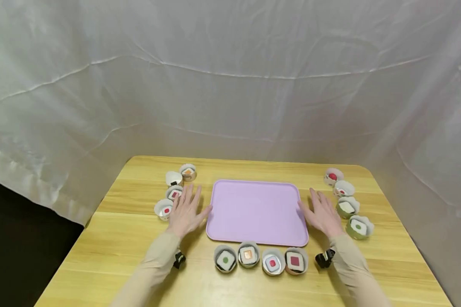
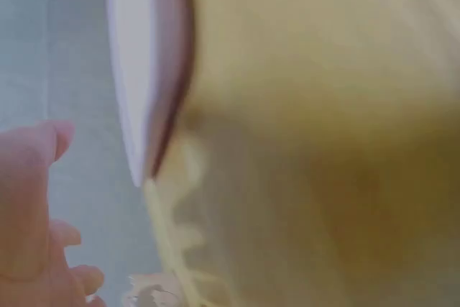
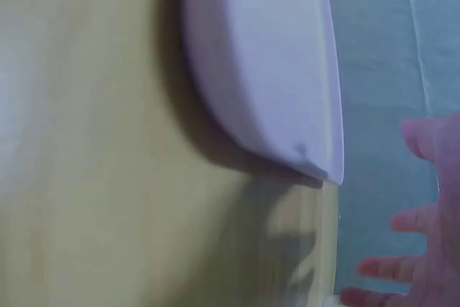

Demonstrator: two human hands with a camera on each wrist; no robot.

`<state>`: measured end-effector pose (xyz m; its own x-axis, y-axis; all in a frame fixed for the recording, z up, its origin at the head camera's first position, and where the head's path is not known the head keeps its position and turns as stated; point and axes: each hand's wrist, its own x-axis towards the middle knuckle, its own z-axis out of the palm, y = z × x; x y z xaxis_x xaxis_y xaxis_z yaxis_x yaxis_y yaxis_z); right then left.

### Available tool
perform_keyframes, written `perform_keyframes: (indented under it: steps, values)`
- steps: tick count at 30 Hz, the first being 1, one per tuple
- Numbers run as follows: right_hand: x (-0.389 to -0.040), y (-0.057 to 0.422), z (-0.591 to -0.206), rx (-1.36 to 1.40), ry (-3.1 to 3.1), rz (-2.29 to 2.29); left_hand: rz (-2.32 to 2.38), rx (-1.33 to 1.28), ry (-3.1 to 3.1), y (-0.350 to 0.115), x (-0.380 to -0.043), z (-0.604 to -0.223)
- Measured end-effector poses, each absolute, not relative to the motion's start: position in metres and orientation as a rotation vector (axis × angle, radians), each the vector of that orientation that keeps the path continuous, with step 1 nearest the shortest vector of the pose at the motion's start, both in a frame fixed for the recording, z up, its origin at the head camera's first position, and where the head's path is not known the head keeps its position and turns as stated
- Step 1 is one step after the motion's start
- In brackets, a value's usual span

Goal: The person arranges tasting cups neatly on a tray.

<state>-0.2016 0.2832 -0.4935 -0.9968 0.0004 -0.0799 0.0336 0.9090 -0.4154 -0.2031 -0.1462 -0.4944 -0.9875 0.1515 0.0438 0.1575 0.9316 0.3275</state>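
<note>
Tray [image 1: 257, 211], lilac, rectangular with rounded corners and raised rim, lying flat mid-table [image 1: 111, 251], long axis running left to right before the person, with a hand off each short end. Hands, two: left hand [image 1: 186, 214] and right hand [image 1: 323, 215], both with fingers spread, thumbs turned inward toward the tray and apart from it in the wrist views. Paper cups, twelve: left group [image 1: 189, 177] of four, right group [image 1: 355, 235] of four, near row [image 1: 249, 244] of four holding white squarish pieces with coloured centres; outer-wall markings too small to read.
</note>
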Motion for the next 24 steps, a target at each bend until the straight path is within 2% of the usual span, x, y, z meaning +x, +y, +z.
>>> perform_keyframes:
  steps: [10, 24]
  values:
    - [-0.22, 0.282, -0.486, 0.022, 2.859, -0.755, -0.643, -0.285, -3.178, -0.15, -0.217, -0.467]
    - [-0.233, 0.277, -0.494, 0.016, 2.699, -0.906, -0.795, -0.256, -3.266, -0.172, -0.264, -0.434]
